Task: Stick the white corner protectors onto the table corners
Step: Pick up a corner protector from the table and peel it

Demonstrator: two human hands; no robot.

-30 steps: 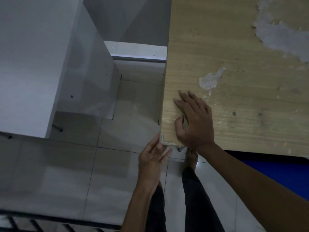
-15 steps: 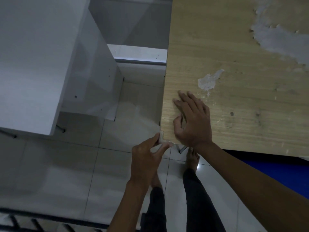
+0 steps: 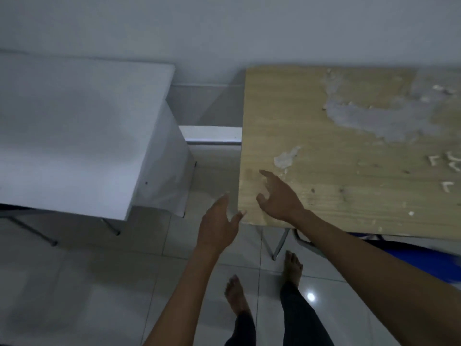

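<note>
The worn wooden table (image 3: 349, 136) fills the right half of the view, its near left corner (image 3: 241, 213) just between my hands. A white corner protector on that corner is barely visible in the blur. My left hand (image 3: 219, 226) hovers beside the corner with fingers spread, its thumb tip at the corner. My right hand (image 3: 279, 198) is lifted over the tabletop just inside the corner, fingers loosely bent, holding nothing. Several loose white corner protectors (image 3: 446, 168) lie on the table at the far right.
A white table (image 3: 74, 136) stands to the left, with a gap of tiled floor between the two tables. My bare feet (image 3: 291, 268) stand on the tiles below the corner. Something blue (image 3: 424, 258) lies under the wooden table. A pale wall runs behind.
Both hands have come off the near left corner: the left one let go of the protector and spread, the right one lifted from the tabletop. The camera has pulled back and tilted up.
</note>
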